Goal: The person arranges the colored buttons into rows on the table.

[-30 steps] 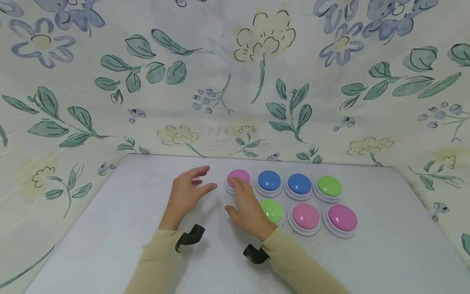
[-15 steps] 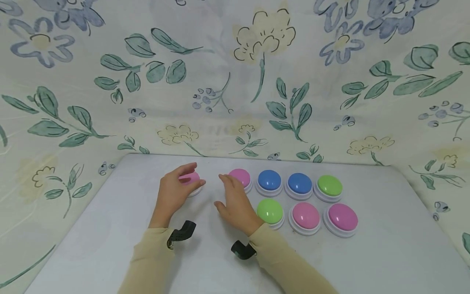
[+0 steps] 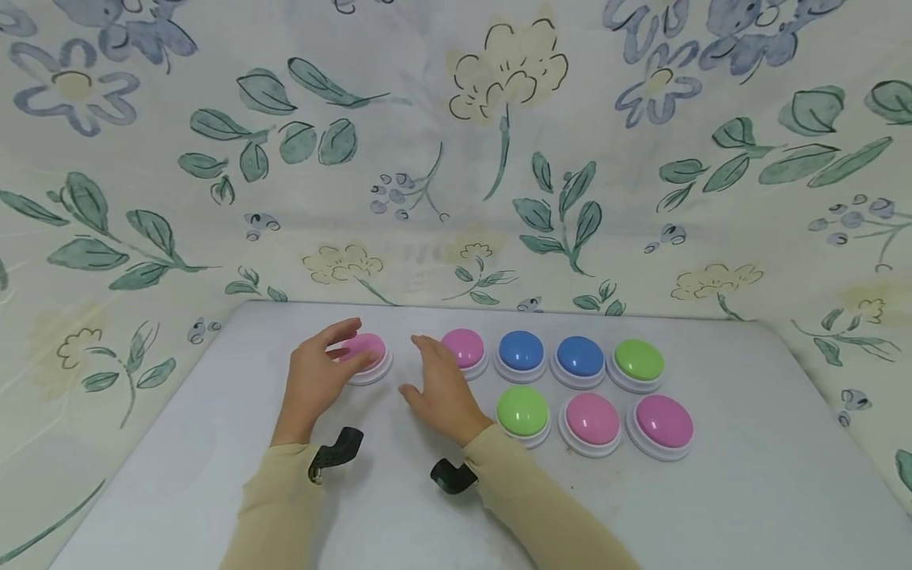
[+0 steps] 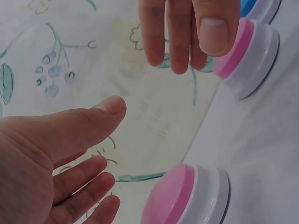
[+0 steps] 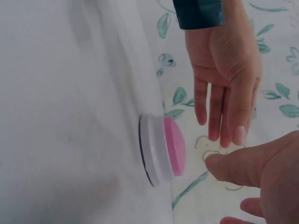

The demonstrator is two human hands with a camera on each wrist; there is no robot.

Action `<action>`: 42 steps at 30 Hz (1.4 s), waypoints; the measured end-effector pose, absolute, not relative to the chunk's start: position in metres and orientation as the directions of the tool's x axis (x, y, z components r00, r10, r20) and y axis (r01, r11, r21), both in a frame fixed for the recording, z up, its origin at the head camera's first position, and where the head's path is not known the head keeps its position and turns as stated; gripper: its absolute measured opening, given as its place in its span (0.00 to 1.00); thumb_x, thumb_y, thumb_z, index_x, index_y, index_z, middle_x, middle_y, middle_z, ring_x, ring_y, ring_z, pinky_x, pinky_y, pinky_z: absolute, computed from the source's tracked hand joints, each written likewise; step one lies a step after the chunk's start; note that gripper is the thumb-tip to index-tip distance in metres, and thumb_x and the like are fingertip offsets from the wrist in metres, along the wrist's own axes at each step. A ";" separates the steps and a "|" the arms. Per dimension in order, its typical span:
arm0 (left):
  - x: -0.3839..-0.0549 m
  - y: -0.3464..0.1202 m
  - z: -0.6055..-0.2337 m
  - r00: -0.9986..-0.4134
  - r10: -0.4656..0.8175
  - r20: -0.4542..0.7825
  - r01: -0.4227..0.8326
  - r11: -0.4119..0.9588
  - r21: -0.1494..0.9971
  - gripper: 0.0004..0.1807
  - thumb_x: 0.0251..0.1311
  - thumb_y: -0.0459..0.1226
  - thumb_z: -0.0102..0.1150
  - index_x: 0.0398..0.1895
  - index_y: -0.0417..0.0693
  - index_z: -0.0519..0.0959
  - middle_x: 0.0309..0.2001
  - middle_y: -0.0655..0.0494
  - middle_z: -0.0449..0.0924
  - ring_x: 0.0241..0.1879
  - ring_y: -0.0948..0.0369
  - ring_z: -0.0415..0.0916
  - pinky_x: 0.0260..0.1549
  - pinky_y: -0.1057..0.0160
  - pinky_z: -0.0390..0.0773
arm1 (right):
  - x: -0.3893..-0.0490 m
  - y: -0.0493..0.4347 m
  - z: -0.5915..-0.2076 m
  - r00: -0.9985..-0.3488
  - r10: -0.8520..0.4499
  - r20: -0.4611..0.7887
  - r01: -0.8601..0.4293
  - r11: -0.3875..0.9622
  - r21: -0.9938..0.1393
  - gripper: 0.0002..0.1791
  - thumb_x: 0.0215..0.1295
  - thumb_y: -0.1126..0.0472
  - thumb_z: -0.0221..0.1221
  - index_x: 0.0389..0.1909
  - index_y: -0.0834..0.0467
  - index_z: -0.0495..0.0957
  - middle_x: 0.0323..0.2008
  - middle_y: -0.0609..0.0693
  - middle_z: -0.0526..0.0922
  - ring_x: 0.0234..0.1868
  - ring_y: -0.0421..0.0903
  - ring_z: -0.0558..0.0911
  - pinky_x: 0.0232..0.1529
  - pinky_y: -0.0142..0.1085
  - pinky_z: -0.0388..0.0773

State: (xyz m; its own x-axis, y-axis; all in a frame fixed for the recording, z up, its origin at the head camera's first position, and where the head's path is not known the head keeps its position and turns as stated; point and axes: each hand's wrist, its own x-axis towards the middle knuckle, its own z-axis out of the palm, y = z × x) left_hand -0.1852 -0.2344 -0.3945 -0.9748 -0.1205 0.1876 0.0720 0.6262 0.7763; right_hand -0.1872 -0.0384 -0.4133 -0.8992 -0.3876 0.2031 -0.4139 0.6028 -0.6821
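A pink dome push button (image 3: 373, 347) on a white round base sits apart at the left. My left hand (image 3: 317, 376) hovers over its near left side, fingers spread and loosely bent, holding nothing. In the left wrist view this button (image 4: 168, 196) lies below the thumb, with a gap between them. My right hand (image 3: 445, 392) is held in the air to its right, thumb apart from the fingers, and partly overlaps a second pink button (image 3: 463, 347). In the right wrist view the lone button (image 5: 175, 147) stands clear of both hands.
To the right are blue buttons (image 3: 521, 351) (image 3: 580, 356), green buttons (image 3: 639, 360) (image 3: 523, 411), a light pink button (image 3: 593, 419) and a magenta button (image 3: 665, 421), in two rows. A flowered cloth (image 3: 427, 158) rises behind the white table (image 3: 755, 491).
Both hands have moved left, uncovering more of the lone pink button and the near green button. The buttons stay in place.
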 end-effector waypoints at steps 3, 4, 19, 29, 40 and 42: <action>-0.186 -0.239 -0.397 -0.974 -0.112 0.199 0.084 0.632 0.770 0.33 0.60 0.39 0.71 0.68 0.40 0.73 0.64 0.40 0.76 0.62 0.43 0.74 0.61 0.45 0.75 | -0.190 -0.044 -0.415 -0.904 -0.385 0.187 -0.397 0.592 -0.701 0.38 0.65 0.62 0.67 0.73 0.64 0.62 0.72 0.60 0.66 0.73 0.55 0.64 0.73 0.46 0.62; -0.186 -0.240 -0.397 -0.974 -0.110 0.199 0.086 0.634 0.768 0.33 0.60 0.39 0.71 0.68 0.40 0.73 0.64 0.39 0.75 0.62 0.43 0.74 0.61 0.45 0.75 | -0.190 -0.046 -0.415 -0.905 -0.386 0.179 -0.392 0.594 -0.702 0.38 0.65 0.62 0.67 0.73 0.64 0.62 0.72 0.60 0.66 0.73 0.55 0.64 0.73 0.46 0.62; -0.188 -0.264 -0.415 -0.987 -0.090 0.134 0.050 0.621 0.783 0.40 0.59 0.44 0.72 0.73 0.43 0.68 0.69 0.40 0.70 0.66 0.40 0.69 0.63 0.42 0.72 | -0.204 -0.067 -0.427 -0.891 -0.440 0.111 -0.386 0.606 -0.696 0.39 0.69 0.57 0.64 0.76 0.60 0.59 0.74 0.54 0.63 0.75 0.49 0.62 0.74 0.40 0.59; -0.188 -0.273 -0.419 -0.996 -0.005 0.091 0.067 0.636 0.769 0.43 0.60 0.43 0.71 0.75 0.42 0.63 0.73 0.40 0.64 0.71 0.41 0.61 0.66 0.42 0.68 | -0.218 -0.074 -0.435 -0.868 -0.486 0.102 -0.411 0.589 -0.696 0.39 0.70 0.55 0.63 0.76 0.60 0.58 0.75 0.54 0.63 0.76 0.47 0.61 0.75 0.38 0.58; -0.189 -0.278 -0.423 -0.999 0.005 0.049 0.041 0.638 0.769 0.45 0.61 0.41 0.70 0.77 0.41 0.58 0.74 0.37 0.60 0.72 0.40 0.60 0.67 0.42 0.67 | -0.226 -0.086 -0.440 -0.856 -0.513 0.058 -0.391 0.570 -0.723 0.41 0.68 0.57 0.65 0.76 0.61 0.57 0.75 0.54 0.62 0.76 0.46 0.60 0.75 0.34 0.56; -0.189 -0.280 -0.424 -0.999 0.015 0.044 0.043 0.641 0.766 0.45 0.61 0.40 0.70 0.77 0.40 0.58 0.74 0.37 0.60 0.72 0.40 0.59 0.67 0.41 0.66 | -0.227 -0.088 -0.441 -0.859 -0.508 0.067 -0.393 0.569 -0.722 0.41 0.68 0.57 0.65 0.76 0.62 0.57 0.75 0.54 0.63 0.75 0.46 0.61 0.75 0.34 0.56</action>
State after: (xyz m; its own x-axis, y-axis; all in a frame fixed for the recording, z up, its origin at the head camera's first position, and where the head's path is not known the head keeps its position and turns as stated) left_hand -0.1894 -0.2796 -0.4241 -0.9989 0.0151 0.0436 0.0431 0.6408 0.7665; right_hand -0.2271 -0.0876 -0.4413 -0.8587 -0.5082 0.0669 -0.3930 0.5689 -0.7225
